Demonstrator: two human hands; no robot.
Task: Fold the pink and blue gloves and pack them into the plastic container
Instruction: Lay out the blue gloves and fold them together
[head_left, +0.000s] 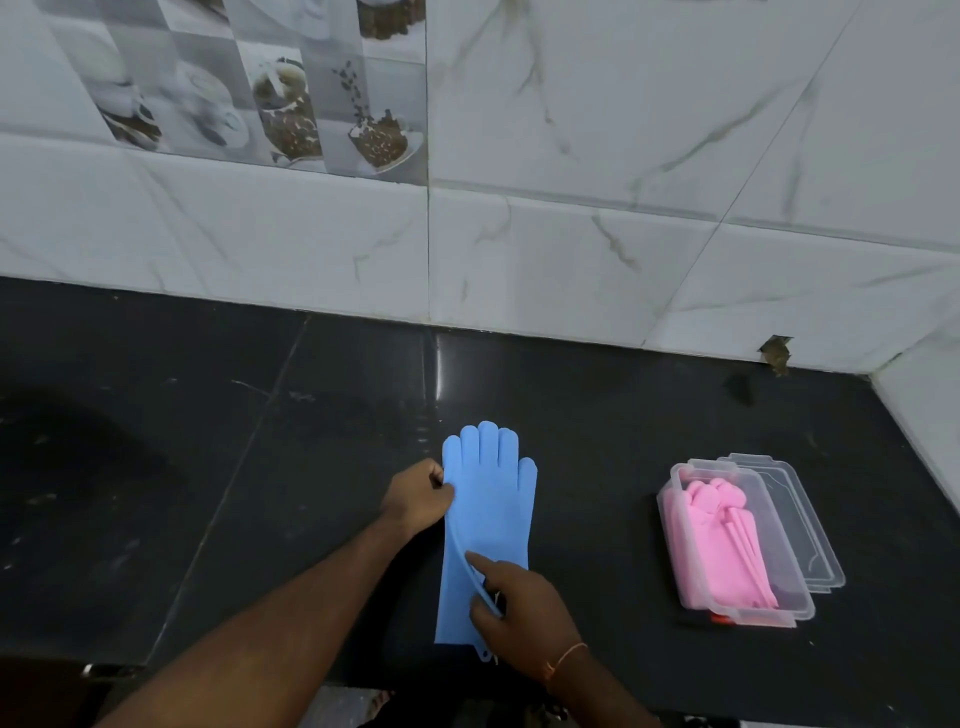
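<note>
At frame centre, both hands, left hand (418, 496) and right hand (522, 608), pinch a blue glove's (491, 514) left edge on the black tabletop (208, 467); pink gloves (722, 540) fill the plastic container (795, 597) at right.

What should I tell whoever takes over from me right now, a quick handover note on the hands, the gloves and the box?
Left hand: pinching the left edge of the blue glove near its fingers.
Right hand: gripping the lifted edge near the cuff.
Blue glove lies flat on the black counter, fingers toward the wall.
Done: pink gloves sit in the plastic container, lid underneath.
Left: fold the blue glove, pack it.
</note>
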